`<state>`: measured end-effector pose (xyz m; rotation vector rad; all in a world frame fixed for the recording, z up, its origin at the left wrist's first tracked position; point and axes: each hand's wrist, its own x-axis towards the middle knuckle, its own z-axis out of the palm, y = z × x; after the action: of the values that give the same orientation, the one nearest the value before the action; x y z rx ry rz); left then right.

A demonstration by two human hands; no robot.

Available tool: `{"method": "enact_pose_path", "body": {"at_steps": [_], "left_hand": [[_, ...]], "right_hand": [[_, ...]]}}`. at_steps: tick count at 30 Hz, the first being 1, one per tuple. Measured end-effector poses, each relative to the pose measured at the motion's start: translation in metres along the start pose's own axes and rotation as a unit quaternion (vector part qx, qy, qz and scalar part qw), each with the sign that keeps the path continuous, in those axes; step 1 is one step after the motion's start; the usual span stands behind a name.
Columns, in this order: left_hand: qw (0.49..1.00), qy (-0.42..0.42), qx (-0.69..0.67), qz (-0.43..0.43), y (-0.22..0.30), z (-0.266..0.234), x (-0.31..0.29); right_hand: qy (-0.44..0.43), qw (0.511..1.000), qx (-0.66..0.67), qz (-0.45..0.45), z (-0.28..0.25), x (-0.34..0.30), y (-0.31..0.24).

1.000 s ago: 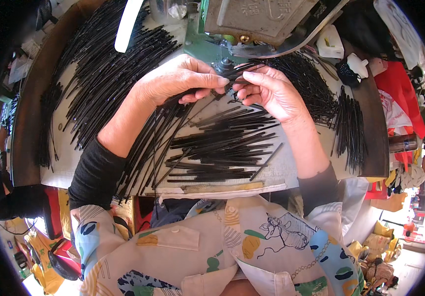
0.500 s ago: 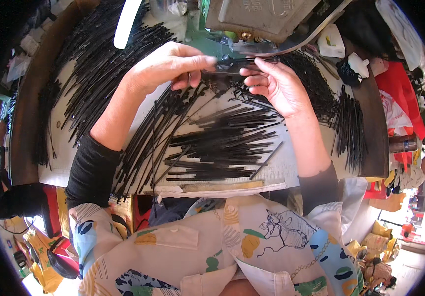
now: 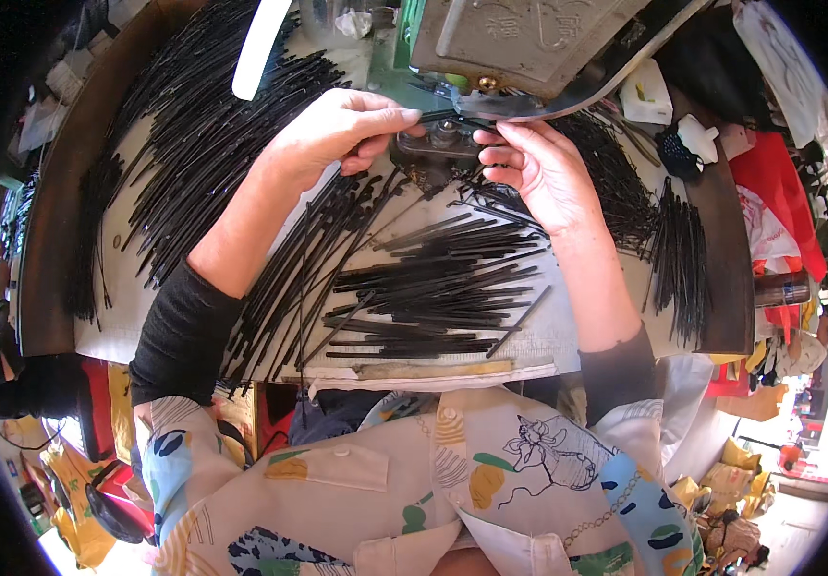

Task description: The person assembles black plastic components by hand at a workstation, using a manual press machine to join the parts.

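Both hands are raised at the far side of the worktable, in front of a grey metal machine (image 3: 539, 43). Between thumb and fingers, my left hand (image 3: 361, 125) pinches one end of a thin black strip (image 3: 472, 121). My right hand (image 3: 544, 168) has its thumb and forefinger closed at the other end, while its remaining fingers curl loosely. The strip lies roughly level, close to the machine's dark curved arm (image 3: 510, 104). Just below it shows a small metal block (image 3: 443, 141) with a screw. Exactly how the strip meets the machine is too small to tell.
Short black strips (image 3: 433, 288) lie nearest me, with longer strips (image 3: 289, 259) to their left. A large heap of black strips (image 3: 212, 134) covers the far left. Looped black pieces (image 3: 606, 173) and an upright-lying bundle (image 3: 680, 259) are at the right. The brown table rim (image 3: 49, 240) curves around.
The strip between my hands has moved slightly away from me, toward the machine, and the metal block below now shows more clearly. Both hands keep their pinch. The view has shifted a little.
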<state>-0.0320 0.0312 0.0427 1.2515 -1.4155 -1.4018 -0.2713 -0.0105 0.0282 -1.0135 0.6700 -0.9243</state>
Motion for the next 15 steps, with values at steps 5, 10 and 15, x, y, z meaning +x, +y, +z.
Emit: {"method": "enact_pose_path", "body": {"at_steps": [5, 10, 15], "left_hand": [[1.000, 0.004, 0.003, 0.007, -0.0008, 0.0046, 0.0073], [1.000, -0.008, 0.006, 0.004, -0.0031, -0.0001, 0.0057], [1.000, 0.001, 0.008, 0.015, -0.0029, 0.0046, 0.0079]], "right_hand": [[0.012, 1.000, -0.001, 0.000, -0.0064, 0.0003, -0.0033], [0.010, 1.000, 0.003, 0.000, -0.0004, -0.0004, -0.0015], [0.023, 1.000, -0.002, -0.005, -0.0038, 0.0001, -0.0031]]}}
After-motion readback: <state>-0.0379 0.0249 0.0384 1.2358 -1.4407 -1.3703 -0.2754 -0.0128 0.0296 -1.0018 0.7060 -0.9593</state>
